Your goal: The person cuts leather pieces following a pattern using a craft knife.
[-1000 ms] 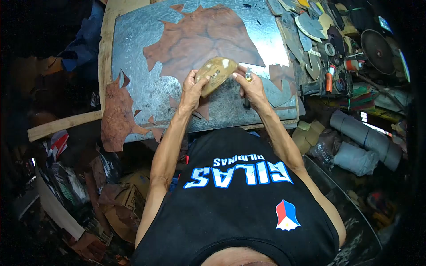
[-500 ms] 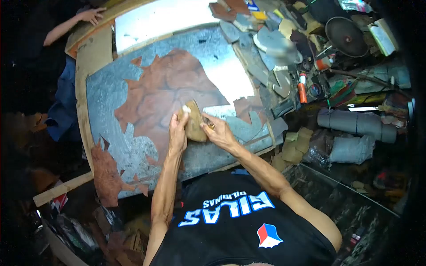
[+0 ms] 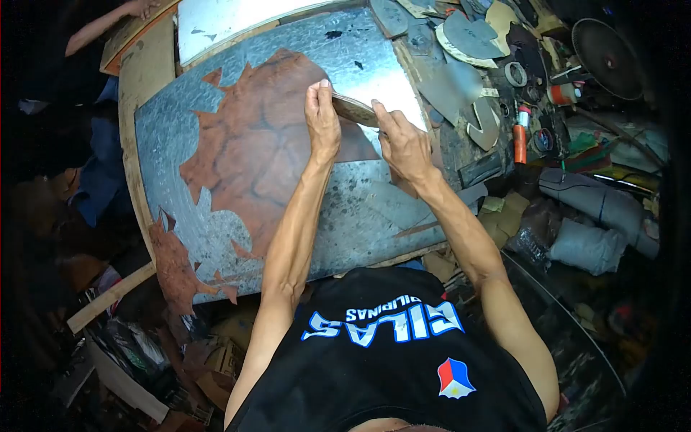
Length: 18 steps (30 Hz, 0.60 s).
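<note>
A thin bundle of flat tan pattern pieces [image 3: 354, 109], seen nearly edge-on, is held up between my hands above the metal-topped table [image 3: 331, 223]. My left hand [image 3: 323, 122] is closed on its left end, thumb and fingers pinching it. At the other end, my right hand [image 3: 403, 142] grips it with curled fingers. Below and to the left lies a brown leather hide [image 3: 252, 137] with ragged edges and dark crease lines. A smaller leather scrap [image 3: 173, 266] hangs over the table's near left corner.
Grey and cream cut-out templates [image 3: 471, 36] pile up at the far right, near an orange tube [image 3: 520, 144] and a round dark fan-like disc [image 3: 608, 57]. Another person's hand [image 3: 140, 9] rests on the wooden frame at the far left. Grey rolls [image 3: 597, 198] lie at right.
Both hands have moved forward, away from my body, carrying the tan pieces up the table. The pieces turned from face-up to nearly edge-on. The camera view has shifted a little.
</note>
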Each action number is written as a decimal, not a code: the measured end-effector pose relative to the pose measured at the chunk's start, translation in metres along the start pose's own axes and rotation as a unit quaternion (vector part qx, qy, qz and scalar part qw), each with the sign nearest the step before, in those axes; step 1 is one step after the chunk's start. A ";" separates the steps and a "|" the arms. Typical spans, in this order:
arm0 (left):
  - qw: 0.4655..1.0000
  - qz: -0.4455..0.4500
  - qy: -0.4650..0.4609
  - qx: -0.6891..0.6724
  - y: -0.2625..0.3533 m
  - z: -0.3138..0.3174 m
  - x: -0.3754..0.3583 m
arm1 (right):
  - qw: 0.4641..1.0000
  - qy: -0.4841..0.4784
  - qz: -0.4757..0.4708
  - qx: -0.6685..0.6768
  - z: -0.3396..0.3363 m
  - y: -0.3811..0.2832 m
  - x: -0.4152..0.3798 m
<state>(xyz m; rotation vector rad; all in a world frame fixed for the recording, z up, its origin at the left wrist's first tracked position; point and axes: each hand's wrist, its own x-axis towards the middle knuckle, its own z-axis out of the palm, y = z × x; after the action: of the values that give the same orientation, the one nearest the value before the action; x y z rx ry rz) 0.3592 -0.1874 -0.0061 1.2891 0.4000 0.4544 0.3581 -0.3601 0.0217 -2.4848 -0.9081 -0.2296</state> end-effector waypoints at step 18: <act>0.996 -0.069 0.035 0.038 -0.038 0.015 0.006 | 0.995 -0.086 0.008 0.042 -0.009 0.045 0.019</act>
<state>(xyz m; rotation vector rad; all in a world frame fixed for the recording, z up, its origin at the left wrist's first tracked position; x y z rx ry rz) 0.3763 -0.2045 -0.0400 1.3117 0.5658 0.3703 0.4017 -0.3837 0.0179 -2.4611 -0.9468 0.0274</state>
